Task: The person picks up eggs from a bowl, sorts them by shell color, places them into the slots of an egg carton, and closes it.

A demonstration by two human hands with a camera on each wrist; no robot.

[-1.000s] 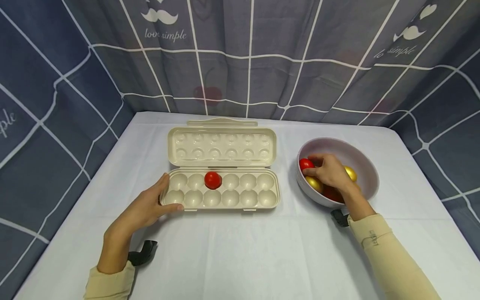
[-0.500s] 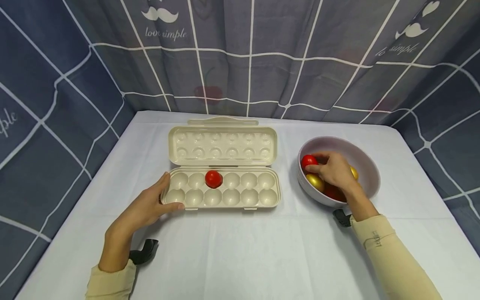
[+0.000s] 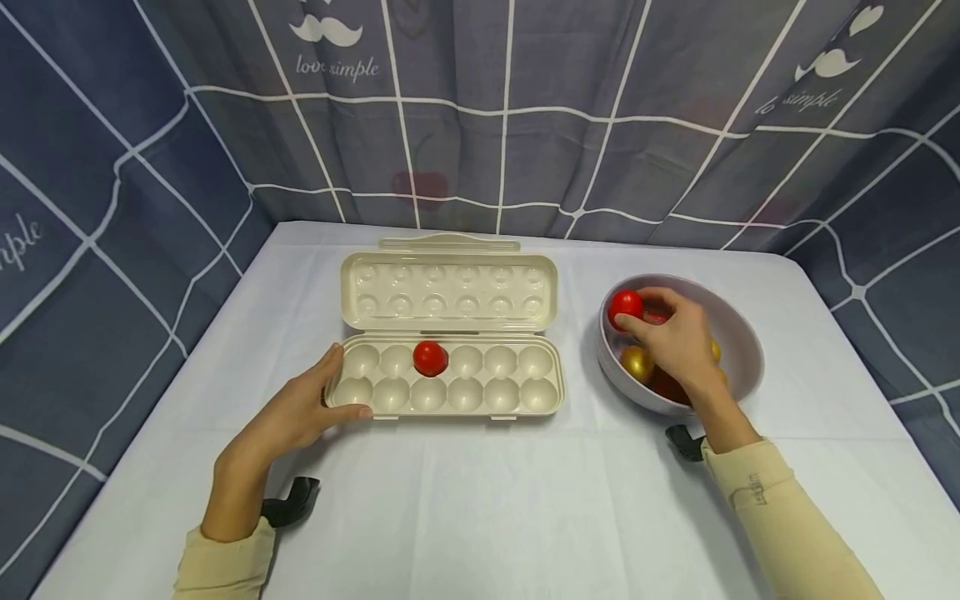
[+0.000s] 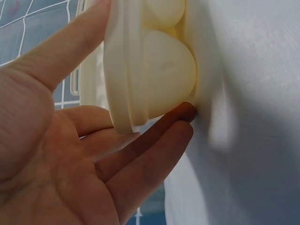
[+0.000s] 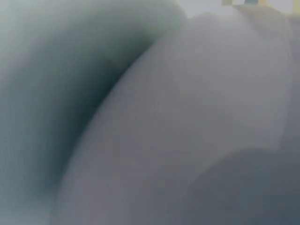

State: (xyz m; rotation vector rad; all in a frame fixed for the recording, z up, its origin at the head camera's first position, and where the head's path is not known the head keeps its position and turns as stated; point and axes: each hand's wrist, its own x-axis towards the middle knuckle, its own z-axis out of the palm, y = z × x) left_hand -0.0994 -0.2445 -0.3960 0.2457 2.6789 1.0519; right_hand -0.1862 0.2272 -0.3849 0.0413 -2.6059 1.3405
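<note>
In the head view an egg carton lies with its lid folded back, one red egg in its rear row. My left hand grips the carton's left end, thumb at the front edge; the left wrist view shows thumb and fingers around the end wall. Over the bowl, my right hand pinches a red egg between thumb and fingers. Below it in the bowl are a gold egg and other red and gold ones, partly hidden by the hand.
A white cloth covers the table. Dark checked curtains stand behind it and at both sides. The right wrist view is filled mostly by the blurred outer wall of the bowl.
My right hand has risen slightly with the red egg, which now sits higher, near the bowl's left rim. Another red egg shows behind it. My left hand keeps its grip on the carton.
</note>
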